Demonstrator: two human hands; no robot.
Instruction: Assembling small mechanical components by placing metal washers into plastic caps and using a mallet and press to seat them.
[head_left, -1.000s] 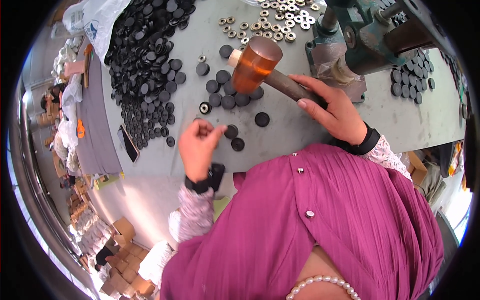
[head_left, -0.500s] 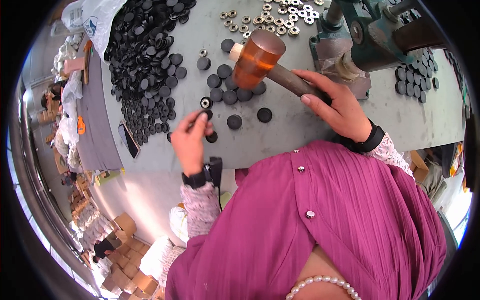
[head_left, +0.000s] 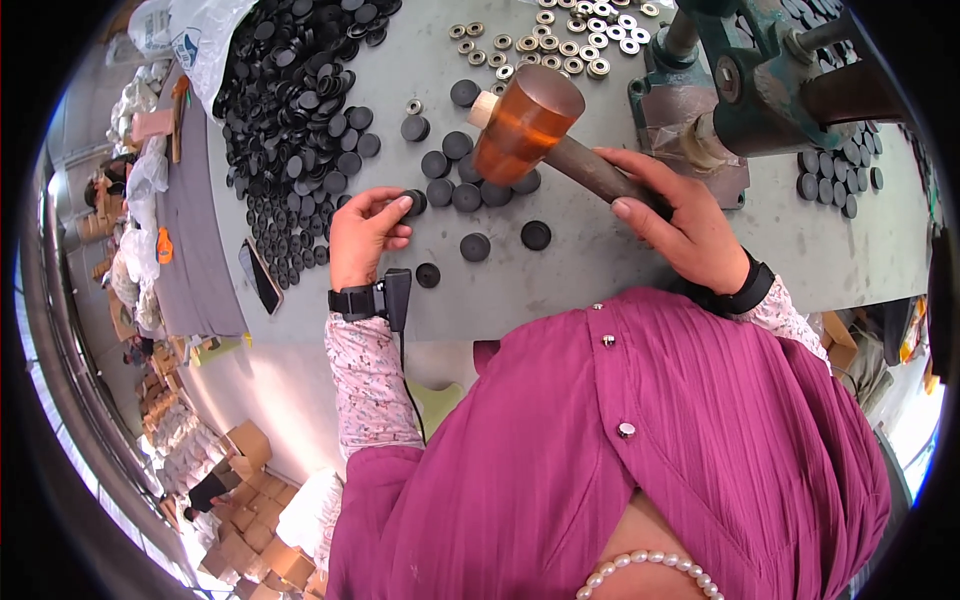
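My left hand [head_left: 372,232] is closed, with thumb and forefinger pinching a round black cap [head_left: 416,203]. The bearing seen at that spot earlier is hidden now. In my right hand [head_left: 692,225] is the wooden handle [head_left: 600,175] of a mallet with a translucent amber head [head_left: 528,122]. The head is to the left of that hand, over a cluster of black caps [head_left: 466,197]. Nearer to me lie separate caps: one closed side up [head_left: 475,247], one showing its hollow side [head_left: 536,235], and a small one [head_left: 428,275] beside my left wrist.
A large heap of black caps [head_left: 290,110] covers the table's left side. Metal bearings [head_left: 570,48] are spread at the back, and a single bearing [head_left: 414,106] lies apart. A green press [head_left: 725,90] stands at the right, with more caps [head_left: 830,180] beyond. A phone [head_left: 260,275] lies at the left edge.
My left hand has shifted up and left, bringing its black cap to where a bearing in a cap was visible; that bearing is now covered. My right hand and the mallet have barely moved.
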